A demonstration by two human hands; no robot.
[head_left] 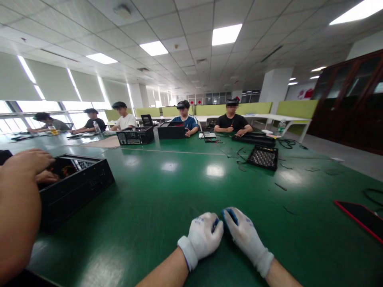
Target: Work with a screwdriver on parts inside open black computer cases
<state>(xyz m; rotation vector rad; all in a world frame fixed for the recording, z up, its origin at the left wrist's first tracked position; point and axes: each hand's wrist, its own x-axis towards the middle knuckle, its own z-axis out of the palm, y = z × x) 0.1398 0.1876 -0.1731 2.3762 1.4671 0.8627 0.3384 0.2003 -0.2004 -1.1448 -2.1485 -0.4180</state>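
My left hand [206,234], in a white knit glove with blue on the finger side, rests on the green table [155,191] with its fingers curled in. Close beside it, my right hand [243,233] wears a matching glove; its fingers are also loosely curled, with the blue side showing by the thumb. A narrow gap parts the two hands. No object shows in either one, and both palms are turned down out of sight.
At left, a neighbour's bare arm [18,199] reaches into a black computer case [79,191]. Several people sit across the table beside other cases. Beyond my right hand lie a black open tray [263,157] and dark cable scraps. A red-edged black panel [360,219] lies far right.
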